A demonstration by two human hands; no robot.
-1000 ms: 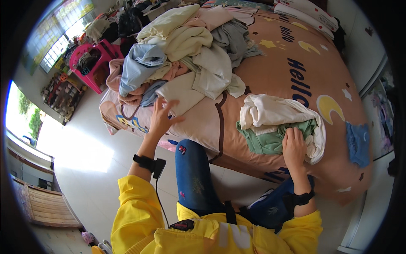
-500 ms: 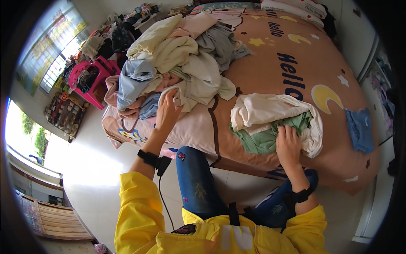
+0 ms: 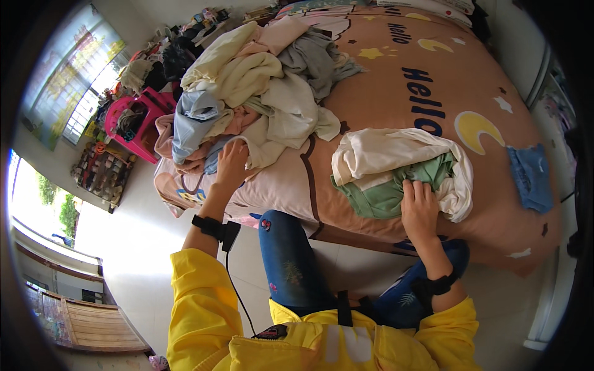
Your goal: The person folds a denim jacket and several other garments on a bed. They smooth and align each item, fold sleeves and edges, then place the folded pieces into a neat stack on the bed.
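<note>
A heap of clothes point(image 3: 247, 74) in cream, grey, pink and pale blue lies on the left part of the bed. At its near edge my left hand point(image 3: 231, 163) rests against a cream cloth point(image 3: 266, 145) and a blue garment point(image 3: 213, 154), its fingers stretched and partly over the fabric. To the right, a green garment point(image 3: 371, 199) lies bunched with a white cloth point(image 3: 380, 151) looped over and around it. My right hand point(image 3: 419, 204) has its bent fingers closed on the green fabric; its fingertips are partly hidden in the folds.
The bed point(image 3: 365, 93) has a brown patterned cover. A small folded blue denim piece point(image 3: 529, 179) lies near its right edge. Left of the bed stand a pink plastic chair point(image 3: 148, 117) holding items and a loaded low rack point(image 3: 102, 173). A cable point(image 3: 238, 290) hangs from my left wrist strap.
My left hand has shifted left and slightly nearer along the heap's edge, off the cream cloth's upper fold. The right hand keeps its place on the green garment.
</note>
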